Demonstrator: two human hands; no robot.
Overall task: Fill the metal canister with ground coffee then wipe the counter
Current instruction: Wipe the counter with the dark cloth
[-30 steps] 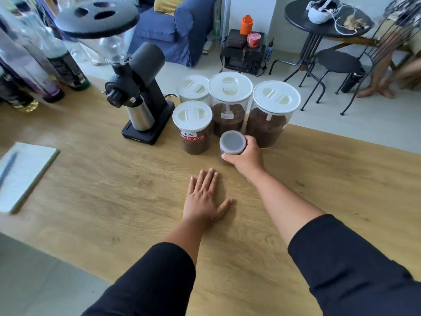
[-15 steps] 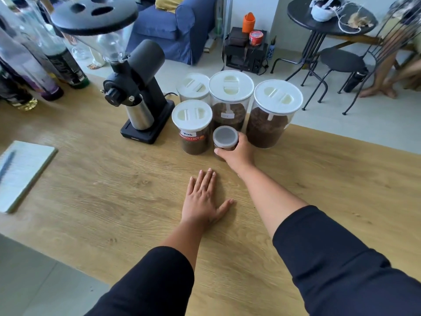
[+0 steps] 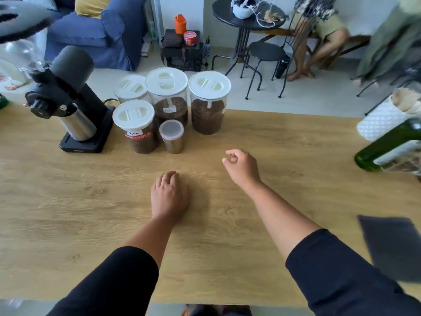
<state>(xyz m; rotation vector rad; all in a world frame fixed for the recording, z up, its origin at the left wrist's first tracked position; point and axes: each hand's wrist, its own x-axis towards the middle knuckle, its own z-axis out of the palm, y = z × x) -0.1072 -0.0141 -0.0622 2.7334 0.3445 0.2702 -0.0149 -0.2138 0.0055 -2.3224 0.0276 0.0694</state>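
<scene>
Four white-lidded jars (image 3: 134, 126), one metal canister (image 3: 172, 139) — left hand (image 3: 169, 195), right hand (image 3: 242, 168) both curled, empty.

Soft even daylight, faint shadow beside left hand (image 3: 169, 195), motion blur and wide-angle bending at edges

Green bottle (image 3: 385, 147) lying at right; blue sofa (image 3: 95, 30), round black table (image 3: 248, 17) behind.

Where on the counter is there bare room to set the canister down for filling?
Bare wood spreads left of the left hand, below the grinder. Another patch lies between the right hand and the green bottle. The metal canister stands crowded among the coffee jars; a dark cloth takes the right edge.
</scene>
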